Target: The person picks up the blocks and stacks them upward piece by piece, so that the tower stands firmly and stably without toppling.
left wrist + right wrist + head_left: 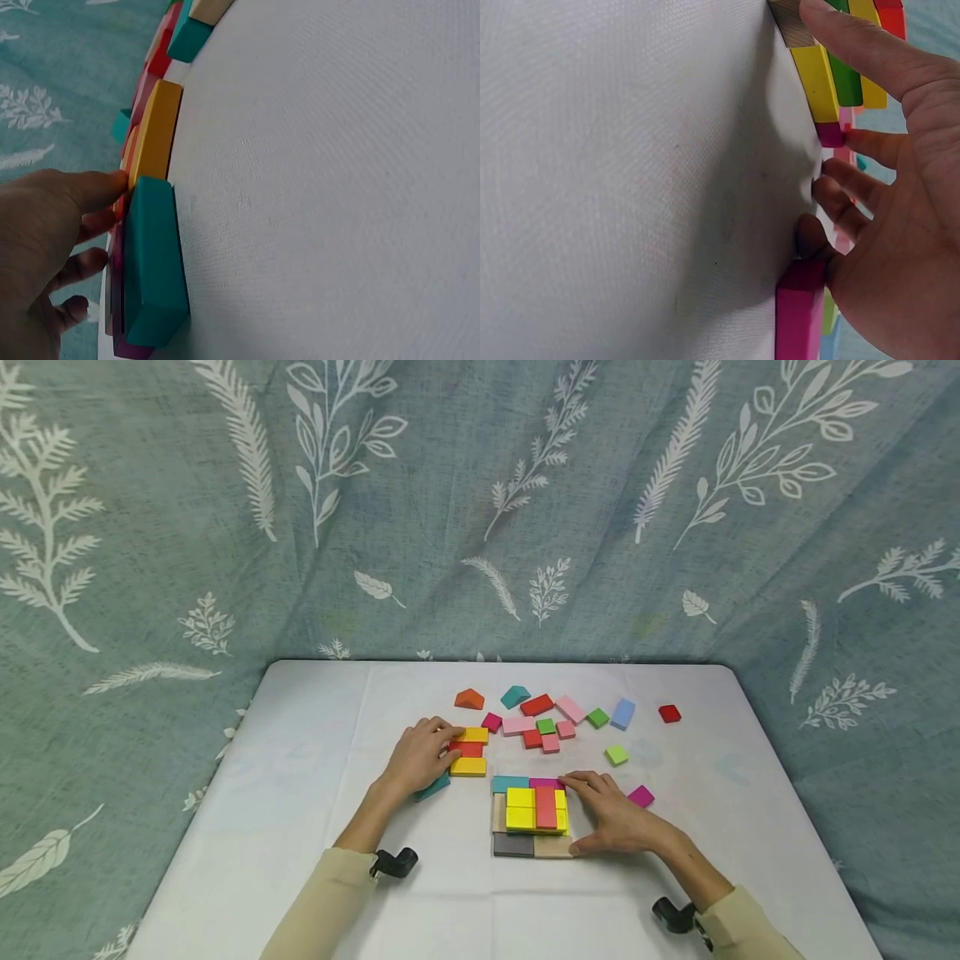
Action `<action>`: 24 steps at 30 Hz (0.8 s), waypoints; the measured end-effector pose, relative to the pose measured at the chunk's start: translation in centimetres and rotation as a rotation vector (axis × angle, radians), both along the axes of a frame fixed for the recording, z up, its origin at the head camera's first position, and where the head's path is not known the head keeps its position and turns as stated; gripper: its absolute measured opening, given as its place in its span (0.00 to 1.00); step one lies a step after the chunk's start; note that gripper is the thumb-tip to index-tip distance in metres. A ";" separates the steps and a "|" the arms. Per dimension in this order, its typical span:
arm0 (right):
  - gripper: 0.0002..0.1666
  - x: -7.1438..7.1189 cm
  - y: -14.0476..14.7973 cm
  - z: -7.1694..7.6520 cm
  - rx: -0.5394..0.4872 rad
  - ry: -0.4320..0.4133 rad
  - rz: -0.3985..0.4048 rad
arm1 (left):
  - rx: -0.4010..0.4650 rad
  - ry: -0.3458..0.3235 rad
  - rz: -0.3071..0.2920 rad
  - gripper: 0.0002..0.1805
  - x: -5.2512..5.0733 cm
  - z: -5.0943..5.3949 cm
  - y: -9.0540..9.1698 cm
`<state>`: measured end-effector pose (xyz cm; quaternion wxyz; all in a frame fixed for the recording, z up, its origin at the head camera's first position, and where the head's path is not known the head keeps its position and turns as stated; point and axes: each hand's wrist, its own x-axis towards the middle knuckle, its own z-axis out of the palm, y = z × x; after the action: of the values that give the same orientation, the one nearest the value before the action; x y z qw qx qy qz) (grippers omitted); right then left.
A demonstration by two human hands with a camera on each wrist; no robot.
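Sleeves (322,906) nearest, both beige, black wrist cameras (396,862) at the cuffs, above a white tabletop (442,914). Block stack (521,819) next, between the hands: dark grey block (513,845) and wooden block (552,847) along its near edge, yellow blocks (521,797) raised in the middle, red bar (546,807) on top pointing away from the person, teal bar (510,784) and magenta bar (546,783) at the far edge. Right hand (621,820) spans the stack's right side, fingers loosely extended, thumb at the wooden block, index fingertip at the magenta bar, not clenched. Loose magenta block (641,796) right beside that hand. Left hand (422,753) a bit farther out, slanted teal block (433,787) next to it; thumb and index finger at the left ends of a side-by-side row: near yellow block (468,767), red block (467,749), far yellow block (474,735). Can't tell if it's pinching any. Beyond: lime block (617,754), then scattered pink, green, red and blue blocks, orange block (469,698) far left of them. Leaf-print curtain (450,527) behind.
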<state>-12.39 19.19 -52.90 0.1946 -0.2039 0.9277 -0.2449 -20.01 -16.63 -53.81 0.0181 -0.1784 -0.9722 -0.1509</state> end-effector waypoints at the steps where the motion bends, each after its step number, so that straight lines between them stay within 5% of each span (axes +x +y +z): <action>1: 0.64 0.0 0.0 0.0 0.000 0.000 0.001 | -0.005 -0.004 0.015 0.25 0.0 0.0 0.0; 8: 0.64 0.0 -0.1 0.0 0.003 -0.004 0.001 | -0.035 -0.009 0.071 0.27 0.3 0.0 0.1; 16: 0.64 0.1 -0.1 0.1 -0.007 -0.022 -0.001 | -0.004 0.022 0.046 0.24 1.1 0.2 0.3; 20: 0.64 -0.1 0.0 0.0 -0.001 -0.016 0.002 | 0.087 0.025 0.033 0.17 1.7 0.2 0.6; 24: 0.64 -0.1 0.0 0.0 0.002 -0.015 -0.003 | 0.281 -0.034 0.053 0.15 2.6 0.7 1.6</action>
<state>-12.53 19.17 -52.90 0.2012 -0.2005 0.9268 -0.2458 -17.41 -15.07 -53.13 0.0307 -0.1459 -0.9459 -0.2880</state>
